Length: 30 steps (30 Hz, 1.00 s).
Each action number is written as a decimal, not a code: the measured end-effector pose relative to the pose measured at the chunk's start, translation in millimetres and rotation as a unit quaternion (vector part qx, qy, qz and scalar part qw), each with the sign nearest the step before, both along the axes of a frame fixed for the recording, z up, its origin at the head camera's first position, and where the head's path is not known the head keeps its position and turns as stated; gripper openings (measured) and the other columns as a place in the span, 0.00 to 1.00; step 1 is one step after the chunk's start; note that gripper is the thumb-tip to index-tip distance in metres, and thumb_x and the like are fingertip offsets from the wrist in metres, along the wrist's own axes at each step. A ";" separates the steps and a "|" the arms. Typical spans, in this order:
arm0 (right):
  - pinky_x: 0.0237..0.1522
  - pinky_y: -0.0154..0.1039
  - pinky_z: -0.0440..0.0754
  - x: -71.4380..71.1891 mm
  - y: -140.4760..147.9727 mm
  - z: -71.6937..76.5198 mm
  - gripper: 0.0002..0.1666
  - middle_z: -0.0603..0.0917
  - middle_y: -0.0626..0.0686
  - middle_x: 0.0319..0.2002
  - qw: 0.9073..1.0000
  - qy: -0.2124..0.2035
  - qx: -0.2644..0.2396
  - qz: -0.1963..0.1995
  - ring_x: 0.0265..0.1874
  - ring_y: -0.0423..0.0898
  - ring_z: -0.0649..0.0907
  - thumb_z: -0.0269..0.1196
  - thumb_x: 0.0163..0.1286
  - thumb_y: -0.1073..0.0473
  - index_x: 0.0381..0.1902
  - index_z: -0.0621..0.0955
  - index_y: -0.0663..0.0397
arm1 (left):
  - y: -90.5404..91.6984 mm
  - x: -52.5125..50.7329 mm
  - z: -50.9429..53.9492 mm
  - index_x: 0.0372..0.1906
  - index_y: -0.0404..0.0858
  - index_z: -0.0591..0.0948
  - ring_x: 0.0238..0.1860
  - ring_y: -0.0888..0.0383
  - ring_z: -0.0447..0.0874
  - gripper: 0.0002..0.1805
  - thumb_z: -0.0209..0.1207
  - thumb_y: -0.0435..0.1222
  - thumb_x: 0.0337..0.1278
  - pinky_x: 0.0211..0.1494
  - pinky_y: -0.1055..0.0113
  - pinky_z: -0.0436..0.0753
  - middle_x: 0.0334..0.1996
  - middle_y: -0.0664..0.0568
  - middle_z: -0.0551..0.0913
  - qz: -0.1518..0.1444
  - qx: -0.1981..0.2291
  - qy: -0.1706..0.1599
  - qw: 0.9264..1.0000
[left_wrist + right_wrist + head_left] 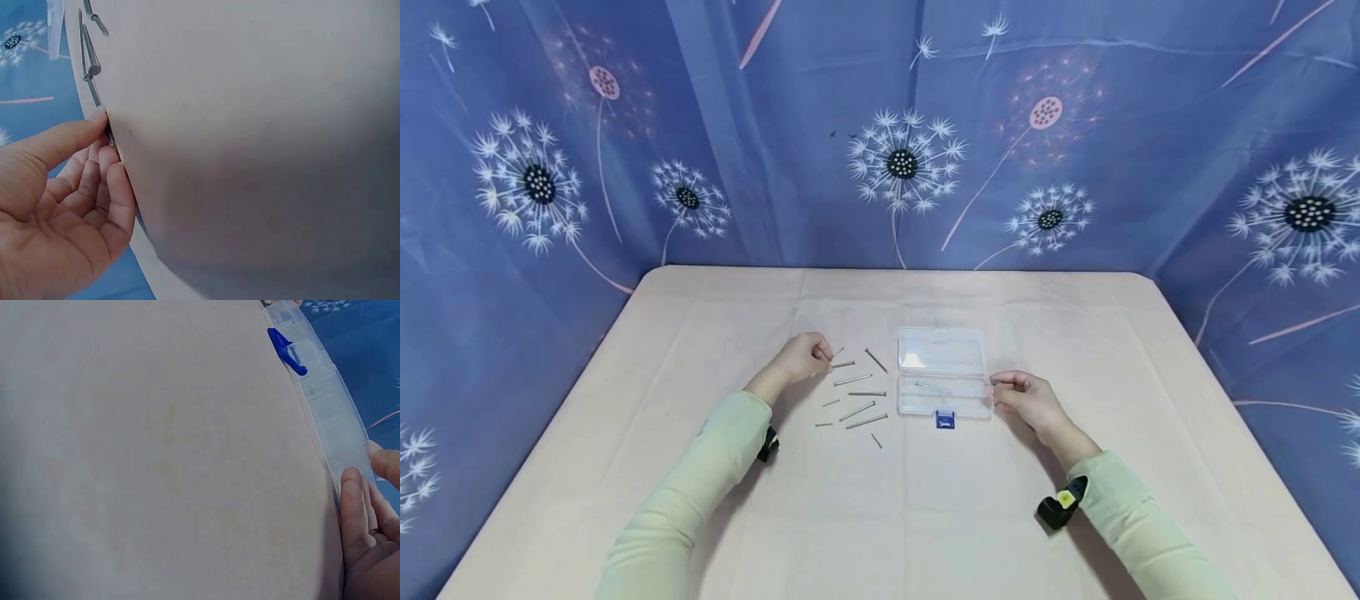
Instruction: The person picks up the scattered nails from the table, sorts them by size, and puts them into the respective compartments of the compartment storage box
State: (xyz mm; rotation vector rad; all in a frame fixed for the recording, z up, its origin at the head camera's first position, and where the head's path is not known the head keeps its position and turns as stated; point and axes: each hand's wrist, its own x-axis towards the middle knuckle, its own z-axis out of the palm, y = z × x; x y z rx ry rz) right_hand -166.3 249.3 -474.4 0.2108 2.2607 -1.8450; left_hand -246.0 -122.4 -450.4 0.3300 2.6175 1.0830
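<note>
My left hand is at the left edge of a group of loose nails, thumb and index finger pinching one nail by its end. Seen from the left wrist, the left hand has its other fingers curled under, and the pinched nail is mostly hidden. A clear plastic box lies with its lid folded back and a blue latch at its front. One nail lies inside its front half. My right hand grips the box's right end; in the right wrist view, thumb and fingers hold its edge.
Several nails of different lengths lie between the left hand and the box, among them a long one and a short one. A pale cloth covers the table. Blue dandelion-print curtains stand behind and on both sides.
</note>
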 end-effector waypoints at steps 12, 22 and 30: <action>0.36 0.25 0.81 -2.0 3.2 2.4 0.27 0.80 0.42 0.33 1.000 0.000 0.012 0.000 0.30 0.31 0.80 0.59 0.64 0.66 0.57 0.69 0.77 | 4.2 -0.1 6.2 0.36 0.31 0.77 0.34 0.56 0.75 0.03 0.55 0.25 0.57 0.40 0.66 0.77 0.32 0.45 0.79 -0.061 -0.073 0.046 0.994; 0.36 0.25 0.81 -1.8 2.0 3.5 0.26 0.80 0.41 0.32 1.000 -0.004 0.017 -0.003 0.30 0.30 0.80 0.59 0.64 0.65 0.57 0.70 0.77 | 8.0 2.6 4.6 0.42 0.30 0.76 0.39 0.51 0.79 0.07 0.51 0.25 0.60 0.47 0.60 0.80 0.38 0.42 0.81 -0.076 -0.114 0.057 0.989; 0.36 0.26 0.81 -0.6 0.3 -0.9 0.26 0.80 0.42 0.33 1.000 -0.009 0.021 0.001 0.31 0.31 0.79 0.60 0.63 0.64 0.56 0.71 0.75 | 4.4 8.4 0.0 0.48 0.28 0.75 0.40 0.50 0.78 0.11 0.50 0.27 0.62 0.48 0.58 0.79 0.41 0.39 0.81 -0.068 -0.104 0.059 0.991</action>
